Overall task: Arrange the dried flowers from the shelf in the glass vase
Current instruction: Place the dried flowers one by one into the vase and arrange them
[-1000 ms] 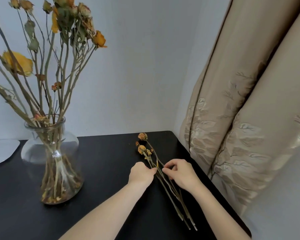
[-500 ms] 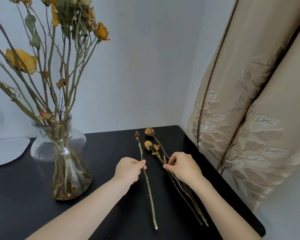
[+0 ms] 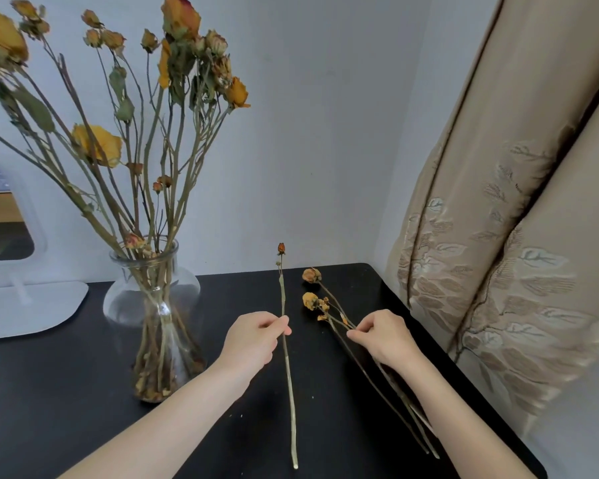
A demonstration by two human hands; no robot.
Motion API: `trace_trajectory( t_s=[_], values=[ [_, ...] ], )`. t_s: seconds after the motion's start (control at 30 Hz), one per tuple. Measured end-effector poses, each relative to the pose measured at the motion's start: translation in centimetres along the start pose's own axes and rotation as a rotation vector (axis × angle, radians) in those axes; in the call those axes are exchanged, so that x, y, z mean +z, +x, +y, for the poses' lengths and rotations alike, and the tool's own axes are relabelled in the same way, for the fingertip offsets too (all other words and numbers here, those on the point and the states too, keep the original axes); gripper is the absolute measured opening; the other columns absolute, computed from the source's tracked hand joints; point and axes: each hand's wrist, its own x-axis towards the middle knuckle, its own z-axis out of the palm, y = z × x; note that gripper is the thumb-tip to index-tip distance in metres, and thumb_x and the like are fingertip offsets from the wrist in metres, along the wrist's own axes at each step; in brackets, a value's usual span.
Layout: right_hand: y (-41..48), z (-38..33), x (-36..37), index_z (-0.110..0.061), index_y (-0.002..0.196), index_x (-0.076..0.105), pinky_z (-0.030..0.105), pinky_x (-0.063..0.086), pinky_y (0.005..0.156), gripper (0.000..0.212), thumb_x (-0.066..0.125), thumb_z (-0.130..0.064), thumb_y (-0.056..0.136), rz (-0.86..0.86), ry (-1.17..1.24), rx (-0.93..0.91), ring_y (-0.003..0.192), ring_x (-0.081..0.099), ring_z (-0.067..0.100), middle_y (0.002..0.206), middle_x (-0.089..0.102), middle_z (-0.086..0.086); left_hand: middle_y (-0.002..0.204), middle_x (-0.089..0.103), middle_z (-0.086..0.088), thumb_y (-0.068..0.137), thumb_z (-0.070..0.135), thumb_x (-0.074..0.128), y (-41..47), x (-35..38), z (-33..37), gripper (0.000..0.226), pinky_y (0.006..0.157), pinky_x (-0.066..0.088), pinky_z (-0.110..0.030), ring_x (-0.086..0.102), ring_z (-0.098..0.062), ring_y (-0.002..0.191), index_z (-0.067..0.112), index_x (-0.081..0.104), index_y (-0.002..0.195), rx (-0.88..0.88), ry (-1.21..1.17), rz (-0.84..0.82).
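A clear glass vase stands on the black shelf top at the left, holding several tall dried yellow and orange flowers. My left hand pinches a single long stem with a small orange bud; the stem is lifted off the shelf and stands nearly upright. To its right, my right hand pinches the stems of a few dried flowers that lie on the shelf, heads pointing away from me.
A beige embroidered curtain hangs close along the shelf's right edge. A white stand with a flat base sits at the far left behind the vase. The grey wall backs the shelf.
My left hand has pulled one stem out of the bunch and raised it, moving left toward the vase. My right hand has stayed on the remaining stems.
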Motion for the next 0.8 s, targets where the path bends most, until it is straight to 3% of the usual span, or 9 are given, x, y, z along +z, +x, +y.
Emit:
trace_trajectory(
  t_s=[0.27,0.47,0.6,0.8],
  values=[
    [-0.3,0.7,0.4,-0.021,0.064,0.062,0.020,0.039,0.059,0.023,0.067,-0.029,0.085,-0.002,0.041,0.033,0.066,0.053,0.002,0.071,0.059,-0.007,0.054,0.043,-0.002,0.092,0.022,0.054,-0.9,-1.2,-0.2,0.020,0.034,0.028,-0.011,0.033,-0.007,0.039,0.015,0.064,0.076,-0.009,-0.014,0.025],
    [-0.6,0.8,0.5,-0.006,0.082,0.074,0.025,0.047,0.065,0.026,0.065,-0.030,0.086,0.022,0.058,0.057,0.083,0.066,0.017,0.087,0.071,0.009,0.051,0.041,0.000,0.092,0.021,0.054,-1.2,-1.4,0.0,0.020,0.034,0.028,-0.011,0.032,-0.007,0.035,0.014,0.065,0.076,-0.006,-0.015,0.034],
    [-0.5,0.7,-0.1,-0.018,0.072,0.070,0.023,0.046,0.063,0.021,0.064,-0.030,0.087,0.064,0.087,0.027,0.071,0.061,0.009,0.074,0.066,-0.001,0.053,0.043,0.000,0.092,0.022,0.054,-1.3,-1.5,0.2,0.020,0.035,0.029,-0.012,0.034,-0.007,0.039,0.016,0.064,0.076,0.010,-0.009,0.040],
    [-1.1,-0.7,-2.3,-0.024,0.072,0.068,0.017,0.035,0.053,0.016,0.064,-0.028,0.087,0.166,0.198,-0.115,0.061,0.053,0.003,0.063,0.060,-0.010,0.049,0.042,0.005,0.092,0.023,0.054,-1.7,-1.9,1.0,0.021,0.036,0.029,-0.011,0.036,-0.007,0.036,0.017,0.065,0.077,0.090,0.001,0.060]
  ],
)
